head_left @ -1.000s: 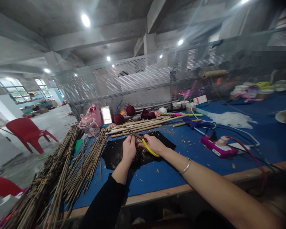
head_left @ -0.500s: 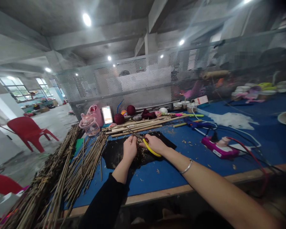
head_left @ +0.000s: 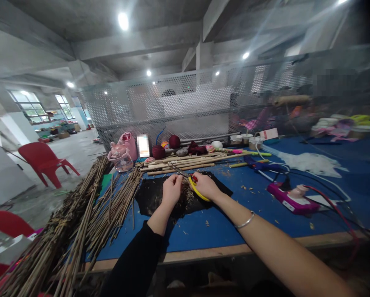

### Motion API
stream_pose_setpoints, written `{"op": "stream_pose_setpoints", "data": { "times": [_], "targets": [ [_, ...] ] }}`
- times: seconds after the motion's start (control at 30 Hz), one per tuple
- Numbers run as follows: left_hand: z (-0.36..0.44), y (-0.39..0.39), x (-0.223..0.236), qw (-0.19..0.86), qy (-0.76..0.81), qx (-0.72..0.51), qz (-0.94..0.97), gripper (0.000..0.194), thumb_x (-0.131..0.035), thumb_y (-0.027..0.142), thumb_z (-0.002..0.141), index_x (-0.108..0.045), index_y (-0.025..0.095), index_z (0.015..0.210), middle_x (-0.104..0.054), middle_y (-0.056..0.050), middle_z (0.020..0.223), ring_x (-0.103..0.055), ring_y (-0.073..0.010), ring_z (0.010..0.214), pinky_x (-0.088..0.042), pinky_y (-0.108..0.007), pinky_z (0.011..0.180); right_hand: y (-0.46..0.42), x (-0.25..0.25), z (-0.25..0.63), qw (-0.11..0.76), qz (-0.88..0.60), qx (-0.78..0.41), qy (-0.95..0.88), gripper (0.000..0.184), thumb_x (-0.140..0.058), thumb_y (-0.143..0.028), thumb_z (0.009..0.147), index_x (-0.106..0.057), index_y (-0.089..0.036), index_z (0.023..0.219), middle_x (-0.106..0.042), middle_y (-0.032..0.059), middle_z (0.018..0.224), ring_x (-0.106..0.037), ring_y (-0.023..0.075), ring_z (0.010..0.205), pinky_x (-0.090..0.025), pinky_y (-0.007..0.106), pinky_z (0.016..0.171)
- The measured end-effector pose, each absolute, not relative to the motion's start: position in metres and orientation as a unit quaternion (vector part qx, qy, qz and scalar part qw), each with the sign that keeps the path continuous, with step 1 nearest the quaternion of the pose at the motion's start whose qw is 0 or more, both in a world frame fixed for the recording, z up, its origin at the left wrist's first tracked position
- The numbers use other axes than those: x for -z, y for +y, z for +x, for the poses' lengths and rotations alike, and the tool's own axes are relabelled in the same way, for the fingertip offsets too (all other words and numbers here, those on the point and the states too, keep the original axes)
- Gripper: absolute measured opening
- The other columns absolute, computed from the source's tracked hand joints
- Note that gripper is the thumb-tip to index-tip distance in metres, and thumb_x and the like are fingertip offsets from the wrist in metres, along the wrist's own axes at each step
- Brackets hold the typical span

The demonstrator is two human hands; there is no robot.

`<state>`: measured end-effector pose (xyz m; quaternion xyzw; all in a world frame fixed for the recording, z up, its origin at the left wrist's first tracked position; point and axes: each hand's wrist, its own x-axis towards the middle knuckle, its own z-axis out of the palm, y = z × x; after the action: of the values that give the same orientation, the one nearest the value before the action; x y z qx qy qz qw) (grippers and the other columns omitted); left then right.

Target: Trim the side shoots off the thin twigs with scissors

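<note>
Right hand (head_left: pixel 205 187) is grasping 1 pair of yellow-handled scissors (head_left: pixel 195 190), left hand (head_left: pixel 172 189) is clenching, contents unclear; both are parting slightly, apparently between cuts.

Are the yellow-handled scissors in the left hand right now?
No, the right hand grips the yellow-handled scissors by their handles.

Whatever lies between the left fingers (head_left: pixel 176 180) cannot be made out; the scissors' (head_left: pixel 197 193) grip is partly covered by the right fingers (head_left: pixel 202 182); the black cloth (head_left: pixel 149 198) is partly hidden under hands and debris; the stick bundle (head_left: pixel 53 233) is cut off by the lower-left edges; a red chair (head_left: pixel 10 220) is cropped at left; the phone screen (head_left: pixel 143 145) is pixelated; items on the far shelf (head_left: pixel 50 119) are too small to be identified.
</note>
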<state>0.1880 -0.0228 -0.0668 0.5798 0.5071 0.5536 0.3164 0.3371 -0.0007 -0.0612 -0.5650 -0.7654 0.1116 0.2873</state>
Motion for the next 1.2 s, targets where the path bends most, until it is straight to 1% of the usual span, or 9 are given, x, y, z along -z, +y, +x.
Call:
{"op": "stream_pose_setpoints", "data": {
  "times": [0.13,0.3,0.37,0.53,0.67,0.9,1.03,1.1,1.2],
  "targets": [
    [0.188,-0.028,0.062,0.221,0.537,-0.527,0.62,0.024,-0.051,0.036,0.074,-0.06,0.015,0.066,-0.055,0.001,0.056,-0.046,-0.0095,0.053,-0.036,-0.021,0.053,0.005,0.062,0.339,0.337,-0.554,-0.138,-0.749,0.009,-0.053,-0.024,0.064,-0.047,-0.019,0.069,-0.056,-0.0009,0.065,-0.048,0.012,0.059,-0.033,0.02,0.055],
    [0.189,-0.035,0.057,0.172,0.532,-0.48,0.676,0.021,-0.053,0.033,0.074,-0.064,0.016,0.067,-0.062,-0.002,0.063,-0.049,-0.0114,0.057,-0.035,-0.022,0.057,0.009,0.063,0.339,0.44,-0.469,-0.278,-0.713,0.017,-0.05,-0.033,0.067,-0.043,-0.019,0.073,-0.056,-0.0016,0.068,-0.049,0.0107,0.058,-0.039,0.021,0.056],
    [0.19,-0.037,0.056,0.149,0.528,-0.46,0.698,0.02,-0.054,0.033,0.074,-0.065,0.017,0.068,-0.063,-0.003,0.066,-0.05,-0.0121,0.057,-0.035,-0.023,0.056,0.007,0.062,0.339,0.462,-0.441,-0.326,-0.697,0.021,-0.053,-0.035,0.066,-0.042,-0.019,0.074,-0.056,-0.0019,0.068,-0.048,0.0104,0.056,-0.039,0.021,0.055],
    [0.19,-0.039,0.057,0.114,0.525,-0.42,0.731,0.017,-0.055,0.032,0.074,-0.067,0.02,0.074,-0.066,-0.004,0.071,-0.053,-0.0142,0.06,-0.035,-0.024,0.057,0.001,0.055,0.337,0.457,-0.414,-0.378,-0.691,0.025,-0.058,-0.035,0.06,-0.042,-0.02,0.07,-0.054,-0.0035,0.063,-0.047,0.0101,0.053,-0.04,0.023,0.055],
    [0.191,-0.038,0.058,0.146,0.502,-0.429,0.737,0.021,-0.05,0.032,0.077,-0.067,0.021,0.078,-0.066,-0.004,0.072,-0.054,-0.0144,0.062,-0.036,-0.023,0.059,0.003,0.055,0.34,0.474,-0.406,-0.38,-0.682,0.026,-0.059,-0.033,0.059,-0.041,-0.02,0.072,-0.055,-0.003,0.064,-0.049,0.011,0.057,-0.041,0.024,0.058],
    [0.194,-0.039,0.056,0.192,0.473,-0.419,0.751,0.032,-0.041,0.033,0.081,-0.065,0.016,0.068,-0.06,-0.001,0.059,-0.048,-0.012,0.054,-0.033,-0.021,0.053,0.005,0.057,0.342,0.487,-0.388,-0.396,-0.675,0.03,-0.063,-0.034,0.059,-0.04,-0.02,0.072,-0.053,-0.0035,0.065,-0.049,0.0108,0.059,-0.041,0.024,0.061],
    [0.193,-0.039,0.053,0.193,0.472,-0.443,0.737,0.032,-0.041,0.032,0.081,-0.065,0.015,0.068,-0.06,-0.002,0.06,-0.048,-0.0117,0.055,-0.035,-0.021,0.055,0.005,0.058,0.341,0.485,-0.399,-0.366,-0.687,0.031,-0.06,-0.041,0.063,-0.04,-0.02,0.074,-0.051,-0.0033,0.066,-0.048,0.011,0.059,-0.04,0.024,0.06],
    [0.191,-0.038,0.051,0.187,0.484,-0.488,0.702,0.031,-0.042,0.032,0.081,-0.066,0.014,0.072,-0.062,-0.003,0.064,-0.05,-0.0121,0.058,-0.037,-0.021,0.059,0.005,0.06,0.34,0.466,-0.409,-0.329,-0.713,0.03,-0.056,-0.044,0.067,-0.041,-0.02,0.075,-0.049,-0.0032,0.067,-0.046,0.011,0.059,-0.039,0.024,0.059],
    [0.186,-0.034,0.05,0.171,0.51,-0.559,0.631,0.031,-0.041,0.033,0.082,-0.065,0.013,0.077,-0.063,-0.003,0.068,-0.053,-0.0127,0.063,-0.039,-0.021,0.063,0.002,0.062,0.339,0.389,-0.442,-0.275,-0.76,0.033,-0.054,-0.048,0.07,-0.042,-0.019,0.079,-0.049,-0.0023,0.069,-0.045,0.0121,0.062,-0.039,0.024,0.06]
  ]
}}
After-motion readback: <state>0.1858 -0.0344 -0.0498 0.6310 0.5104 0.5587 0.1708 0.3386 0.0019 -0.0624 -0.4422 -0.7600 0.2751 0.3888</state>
